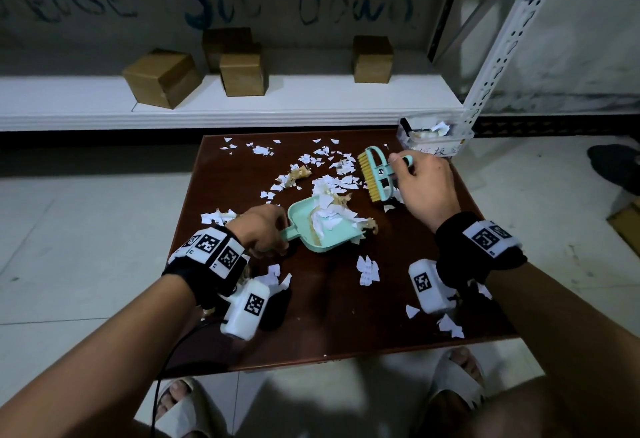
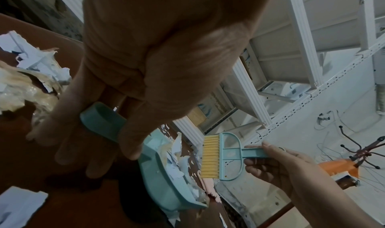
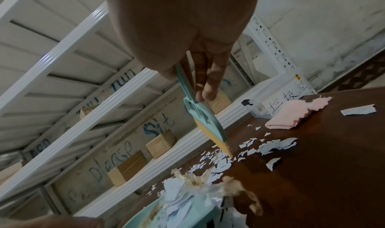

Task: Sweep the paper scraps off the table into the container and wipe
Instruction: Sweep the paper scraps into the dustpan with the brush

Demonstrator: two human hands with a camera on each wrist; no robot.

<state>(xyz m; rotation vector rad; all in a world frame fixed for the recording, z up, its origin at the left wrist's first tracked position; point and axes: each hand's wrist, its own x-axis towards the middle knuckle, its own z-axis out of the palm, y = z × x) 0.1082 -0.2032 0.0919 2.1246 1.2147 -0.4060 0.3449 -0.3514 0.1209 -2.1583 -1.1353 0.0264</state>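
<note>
My left hand (image 1: 264, 230) grips the handle of a mint dustpan (image 1: 323, 230) that lies on the dark brown table (image 1: 329, 333), piled with white paper scraps (image 1: 329, 216) and some tan crumpled bits. My right hand (image 1: 420, 185) holds the handle of a mint brush (image 1: 375, 174) with yellow bristles, its bristles (image 3: 218, 141) down at the scraps beyond the pan. More white scraps (image 1: 325, 155) lie scattered over the far half of the table and near the front (image 1: 367, 269). In the left wrist view the left hand (image 2: 104, 132) wraps the pan handle (image 2: 104, 121).
A clear plastic container (image 1: 433, 136) with scraps stands at the table's far right corner. A pink cloth (image 3: 291, 114) lies beside it. Cardboard boxes (image 1: 162, 77) sit on a white shelf behind. A white upright post (image 1: 502, 57) rises at the right. Sandalled feet (image 1: 180, 410) are below the table's front edge.
</note>
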